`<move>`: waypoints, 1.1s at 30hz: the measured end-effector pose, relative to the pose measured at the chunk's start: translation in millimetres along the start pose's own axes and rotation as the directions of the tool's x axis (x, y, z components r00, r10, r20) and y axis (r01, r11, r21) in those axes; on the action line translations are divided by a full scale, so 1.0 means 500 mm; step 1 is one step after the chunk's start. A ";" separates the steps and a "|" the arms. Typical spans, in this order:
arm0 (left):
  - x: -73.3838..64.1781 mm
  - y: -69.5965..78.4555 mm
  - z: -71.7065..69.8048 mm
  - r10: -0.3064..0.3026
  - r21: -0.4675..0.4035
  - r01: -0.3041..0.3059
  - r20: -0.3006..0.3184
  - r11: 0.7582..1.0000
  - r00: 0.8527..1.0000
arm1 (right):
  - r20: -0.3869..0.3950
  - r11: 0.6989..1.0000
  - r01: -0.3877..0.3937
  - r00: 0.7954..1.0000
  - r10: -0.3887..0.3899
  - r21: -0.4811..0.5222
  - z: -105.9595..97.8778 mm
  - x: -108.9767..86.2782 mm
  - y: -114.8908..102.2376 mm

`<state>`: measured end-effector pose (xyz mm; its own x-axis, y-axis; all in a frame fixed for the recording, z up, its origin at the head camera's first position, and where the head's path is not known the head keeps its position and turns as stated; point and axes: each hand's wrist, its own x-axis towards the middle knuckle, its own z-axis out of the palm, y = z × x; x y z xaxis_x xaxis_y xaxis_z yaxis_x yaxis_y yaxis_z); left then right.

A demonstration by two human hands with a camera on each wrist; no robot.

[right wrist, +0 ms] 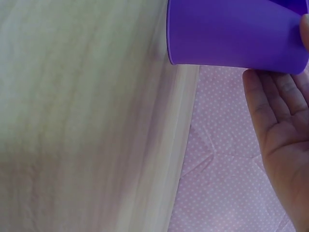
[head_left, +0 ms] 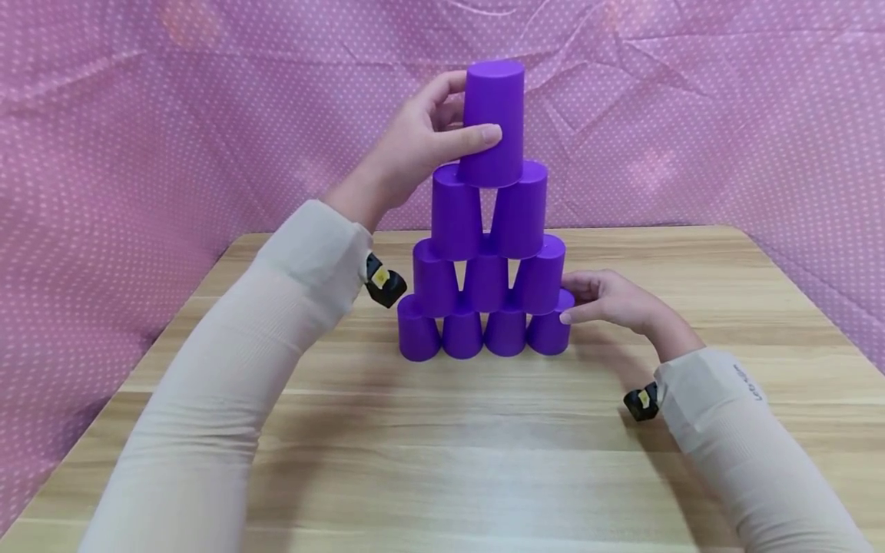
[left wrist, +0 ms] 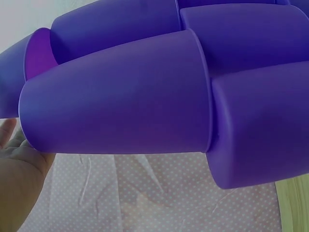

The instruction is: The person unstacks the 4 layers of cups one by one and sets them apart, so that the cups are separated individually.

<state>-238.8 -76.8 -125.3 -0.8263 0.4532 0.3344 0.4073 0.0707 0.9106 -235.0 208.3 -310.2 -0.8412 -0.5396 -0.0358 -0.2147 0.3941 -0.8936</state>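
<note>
Upside-down purple cups stand stacked in a pyramid. My left hand (head_left: 415, 146) holds the top cup (head_left: 494, 100) from its left side, thumb across the front and fingers behind. That cup's rim rests on or just over a row of two cups (head_left: 522, 211). Below them come three cups (head_left: 435, 280) and a bottom row of several. Low on the right, my right hand (head_left: 615, 303) touches the end cup (head_left: 549, 334) of the bottom row. In the right wrist view its fingers (right wrist: 258, 99) lie nearly straight against the cup, and the thumb shows only partly.
The pyramid stands on a wood-grain table (head_left: 442, 445), nearer its far edge. A pink dotted cloth (head_left: 138, 138) hangs behind and along both sides. Each sleeve cuff carries a small black camera (head_left: 385, 282).
</note>
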 end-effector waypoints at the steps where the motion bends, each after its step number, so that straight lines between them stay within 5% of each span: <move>1: 0.001 0.000 0.001 -0.001 -0.008 0.001 -0.002 1.000 1.000 | -0.002 1.000 0.003 1.000 -0.003 0.001 0.000 0.000 0.000; 20: 0.005 0.005 0.005 -0.009 -0.007 0.009 -0.042 1.000 0.999 | -0.014 0.999 -0.018 1.000 0.018 -0.033 0.001 0.000 0.003; 33: 0.009 0.030 -0.024 0.026 -0.002 -0.026 -0.152 1.000 0.988 | 0.020 1.000 0.009 1.000 -0.008 -0.020 -0.002 0.000 0.003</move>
<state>-241.0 -84.3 -107.1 -0.8650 0.3145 0.3909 0.4283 0.0571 0.9019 -235.7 209.7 -310.9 -0.8292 -0.5577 -0.0375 -0.2316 0.4039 -0.8850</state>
